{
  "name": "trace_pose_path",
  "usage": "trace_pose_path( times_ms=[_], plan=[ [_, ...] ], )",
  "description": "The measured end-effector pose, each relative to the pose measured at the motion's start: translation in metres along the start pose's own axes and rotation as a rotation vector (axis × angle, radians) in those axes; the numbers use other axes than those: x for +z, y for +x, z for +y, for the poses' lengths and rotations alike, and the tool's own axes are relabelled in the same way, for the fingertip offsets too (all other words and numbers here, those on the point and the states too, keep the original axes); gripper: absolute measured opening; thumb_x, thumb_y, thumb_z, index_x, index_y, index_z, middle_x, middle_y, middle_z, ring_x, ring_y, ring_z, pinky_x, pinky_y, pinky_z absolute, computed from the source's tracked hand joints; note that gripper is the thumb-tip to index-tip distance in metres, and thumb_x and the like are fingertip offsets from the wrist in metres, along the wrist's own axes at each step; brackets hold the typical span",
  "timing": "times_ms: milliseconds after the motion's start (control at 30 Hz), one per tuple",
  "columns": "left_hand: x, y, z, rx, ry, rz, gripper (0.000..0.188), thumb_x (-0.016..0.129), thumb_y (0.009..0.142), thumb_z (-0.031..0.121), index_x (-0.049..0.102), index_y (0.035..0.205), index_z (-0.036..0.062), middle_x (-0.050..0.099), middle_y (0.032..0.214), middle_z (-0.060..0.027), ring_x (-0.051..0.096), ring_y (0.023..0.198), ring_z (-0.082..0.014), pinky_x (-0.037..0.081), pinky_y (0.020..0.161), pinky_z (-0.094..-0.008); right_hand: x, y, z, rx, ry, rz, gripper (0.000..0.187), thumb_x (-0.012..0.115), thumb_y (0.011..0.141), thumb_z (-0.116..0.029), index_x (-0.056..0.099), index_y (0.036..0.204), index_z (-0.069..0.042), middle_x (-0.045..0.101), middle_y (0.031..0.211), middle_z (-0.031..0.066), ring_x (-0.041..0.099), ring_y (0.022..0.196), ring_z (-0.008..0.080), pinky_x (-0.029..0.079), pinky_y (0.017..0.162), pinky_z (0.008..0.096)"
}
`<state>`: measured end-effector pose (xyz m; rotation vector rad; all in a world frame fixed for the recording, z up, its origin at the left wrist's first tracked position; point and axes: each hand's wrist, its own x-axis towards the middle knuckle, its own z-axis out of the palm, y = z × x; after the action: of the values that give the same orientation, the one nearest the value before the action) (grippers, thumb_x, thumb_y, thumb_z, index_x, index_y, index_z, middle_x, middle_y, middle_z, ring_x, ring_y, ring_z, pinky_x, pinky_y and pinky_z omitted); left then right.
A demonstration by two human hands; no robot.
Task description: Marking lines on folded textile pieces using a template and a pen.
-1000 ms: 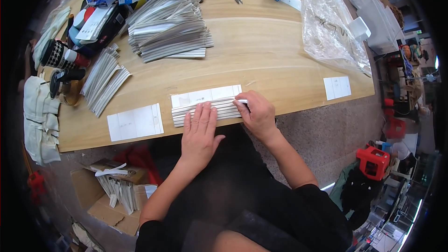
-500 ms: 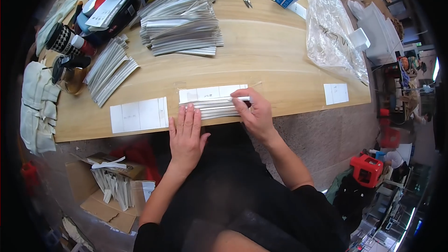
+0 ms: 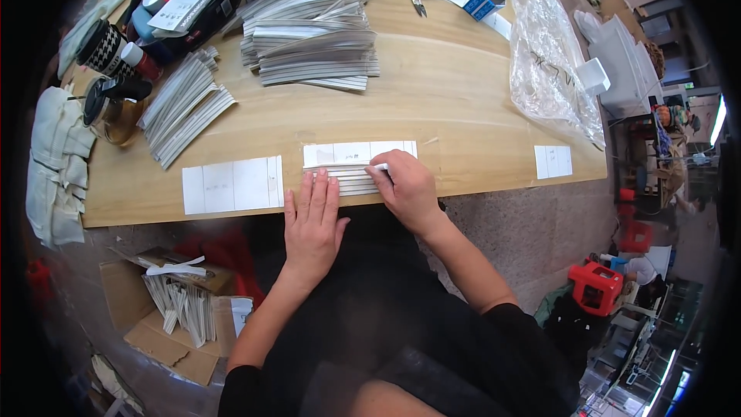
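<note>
Your left hand (image 3: 312, 228) lies flat, thumb spread, on the left end of the pale strips (image 3: 355, 181) at the near edge of the table (image 3: 455, 120). Your right hand (image 3: 409, 189) pinches a white stick (image 3: 381, 167) over them.

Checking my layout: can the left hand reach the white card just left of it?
Likely yes: the left hand, fingers on the strips, is close beside the white card, with nothing visible between them.
</note>
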<state>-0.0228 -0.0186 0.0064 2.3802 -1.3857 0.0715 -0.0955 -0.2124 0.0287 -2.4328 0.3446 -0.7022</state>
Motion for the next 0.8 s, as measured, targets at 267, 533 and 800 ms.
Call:
trace_pose_path(
  times_ms=[267,533,800],
  plan=[
    [0.0,-0.002,0.002,-0.015,-0.043,0.013,0.083,0.081,0.075,0.019,0.044,0.148,0.0044,0.04,0.156,-0.0156,0.036,0.147,-0.0336,0.026,0.117,-0.0557,-0.003,0.016,-0.014,0.456,0.612,0.082,0.013,0.061,0.102,-0.015,0.062,0.099,-0.002,0.06,0.083,-0.0021,0.053,0.076,0.0036,0.044,0.068,0.02],
    [0.0,0.0,0.0,0.002,-0.039,0.02,0.074,0.079,0.077,0.022,0.05,0.144,0.004,0.042,0.156,-0.0143,0.036,0.147,-0.0309,0.027,0.117,-0.054,0.034,0.007,-0.017,0.03,0.304,-0.042,0.008,0.064,0.097,-0.009,0.065,0.102,-0.002,0.066,0.088,0.0028,0.059,0.071,0.0065,0.049,0.064,0.0231],
    [0.001,-0.002,-0.002,-0.002,-0.022,0.025,0.075,0.078,0.078,0.023,0.049,0.144,0.0038,0.042,0.155,-0.0136,0.035,0.148,-0.0303,0.025,0.118,-0.0534,0.037,0.01,-0.022,-0.012,0.226,-0.065,0.009,0.067,0.094,-0.008,0.065,0.1,-0.002,0.067,0.09,0.0099,0.065,0.072,0.0178,0.052,0.066,0.0293]
  ],
)
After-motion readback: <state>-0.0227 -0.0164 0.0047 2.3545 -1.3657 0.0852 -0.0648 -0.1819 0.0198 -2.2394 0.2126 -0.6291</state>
